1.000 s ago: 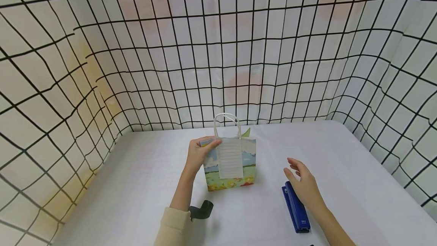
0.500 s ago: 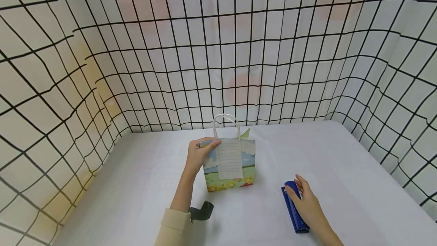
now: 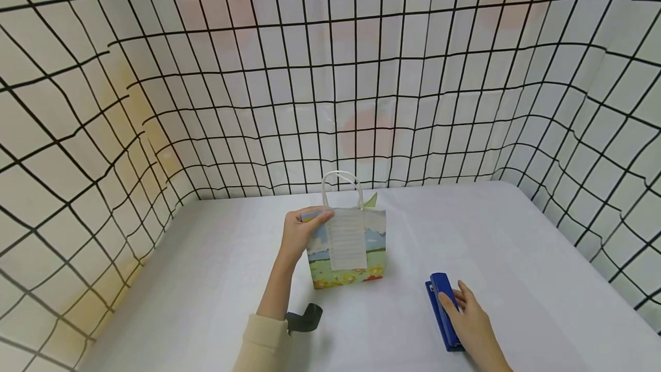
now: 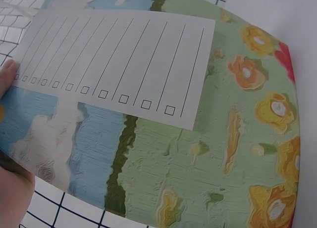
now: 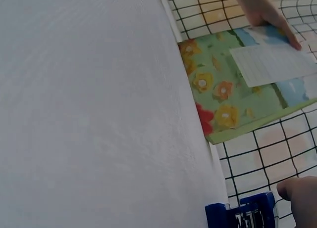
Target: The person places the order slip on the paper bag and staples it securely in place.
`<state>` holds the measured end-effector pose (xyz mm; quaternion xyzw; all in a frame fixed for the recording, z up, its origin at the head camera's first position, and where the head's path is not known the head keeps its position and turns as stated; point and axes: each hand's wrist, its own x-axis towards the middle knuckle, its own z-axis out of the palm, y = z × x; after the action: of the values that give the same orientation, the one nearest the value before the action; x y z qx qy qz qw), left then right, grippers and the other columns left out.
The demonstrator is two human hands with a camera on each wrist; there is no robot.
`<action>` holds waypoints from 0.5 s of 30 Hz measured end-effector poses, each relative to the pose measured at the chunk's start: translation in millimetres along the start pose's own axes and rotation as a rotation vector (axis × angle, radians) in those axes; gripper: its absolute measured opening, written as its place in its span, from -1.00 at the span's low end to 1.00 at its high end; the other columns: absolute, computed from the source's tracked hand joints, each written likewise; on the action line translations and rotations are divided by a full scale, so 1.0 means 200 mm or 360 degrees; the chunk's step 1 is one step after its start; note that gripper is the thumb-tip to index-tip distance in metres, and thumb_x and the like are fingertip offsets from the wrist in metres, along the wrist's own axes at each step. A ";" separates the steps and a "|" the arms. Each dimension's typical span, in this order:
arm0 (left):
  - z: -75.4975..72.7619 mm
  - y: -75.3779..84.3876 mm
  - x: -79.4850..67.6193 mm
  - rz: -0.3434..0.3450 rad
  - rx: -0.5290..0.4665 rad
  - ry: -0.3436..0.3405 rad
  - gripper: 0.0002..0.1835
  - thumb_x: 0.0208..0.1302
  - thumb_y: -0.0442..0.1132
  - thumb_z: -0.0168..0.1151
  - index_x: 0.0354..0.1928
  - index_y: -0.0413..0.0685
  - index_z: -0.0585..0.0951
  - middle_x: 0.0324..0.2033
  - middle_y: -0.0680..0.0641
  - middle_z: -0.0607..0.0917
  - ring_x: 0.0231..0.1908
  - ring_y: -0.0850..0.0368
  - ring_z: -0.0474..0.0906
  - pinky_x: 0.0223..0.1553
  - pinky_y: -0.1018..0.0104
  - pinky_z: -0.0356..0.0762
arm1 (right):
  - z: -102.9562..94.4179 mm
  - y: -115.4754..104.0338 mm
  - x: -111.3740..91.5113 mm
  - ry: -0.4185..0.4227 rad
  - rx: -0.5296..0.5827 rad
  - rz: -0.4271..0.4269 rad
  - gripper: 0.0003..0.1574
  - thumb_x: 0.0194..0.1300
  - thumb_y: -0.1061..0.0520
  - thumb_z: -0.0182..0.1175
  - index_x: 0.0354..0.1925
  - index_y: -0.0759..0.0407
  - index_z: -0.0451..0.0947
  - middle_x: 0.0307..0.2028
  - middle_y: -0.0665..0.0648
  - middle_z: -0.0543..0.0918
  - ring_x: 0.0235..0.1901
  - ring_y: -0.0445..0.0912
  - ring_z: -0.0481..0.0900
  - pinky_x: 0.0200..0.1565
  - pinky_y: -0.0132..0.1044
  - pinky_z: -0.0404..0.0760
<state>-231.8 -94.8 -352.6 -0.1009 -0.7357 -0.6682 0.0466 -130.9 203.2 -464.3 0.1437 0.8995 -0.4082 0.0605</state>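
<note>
Since the first frame the right hand (image 3: 471,320) has dropped back along the blue stapler (image 3: 443,319), now at its right side; left hand (image 3: 299,229) and bag (image 3: 375,258) basically unchanged. Right fingers loosely extended, thumb over stapler top, contact unclear. Left fingers pinch bag's top left corner, thumb in front. Bag stands upright on white bench (image 3: 217,280), lined card (image 3: 347,243) on its front; stapler lies nearer, to its right.

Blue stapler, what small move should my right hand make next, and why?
Probably close your right hand firmly around the stapler: it lies on the table with your thumb over it, while the left hand holds the white slip against the bag.
</note>
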 end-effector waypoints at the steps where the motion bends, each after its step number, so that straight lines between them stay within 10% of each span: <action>1: 0.00 0.00 0.00 -0.0001 0.0000 -0.0002 -0.74 0.11 -0.26 0.28 -0.22 -0.33 0.64 -0.34 -0.25 0.71 -0.50 0.30 0.63 -0.42 0.40 0.57 | 0.00 0.01 0.00 -0.0002 -0.0025 0.0010 0.12 0.28 -0.42 -0.27 0.35 0.45 -0.22 0.27 0.53 0.10 0.26 0.35 0.09 0.18 0.21 0.17; 15: 0.00 -0.01 0.01 -0.0001 -0.0012 -0.0004 -0.74 0.11 -0.27 0.28 -0.22 -0.33 0.64 -0.34 -0.26 0.71 -0.50 0.29 0.64 -0.41 0.40 0.57 | 0.02 0.02 -0.03 -0.0019 -0.0227 -0.0010 0.08 0.28 -0.38 -0.17 0.16 0.65 0.12 0.22 0.57 0.09 0.22 0.43 0.08 0.16 0.27 0.17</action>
<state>-233.0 -94.2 -353.4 -0.1017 -0.7333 -0.6707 0.0452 -123.5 201.7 -468.3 0.1337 0.9263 -0.3442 0.0747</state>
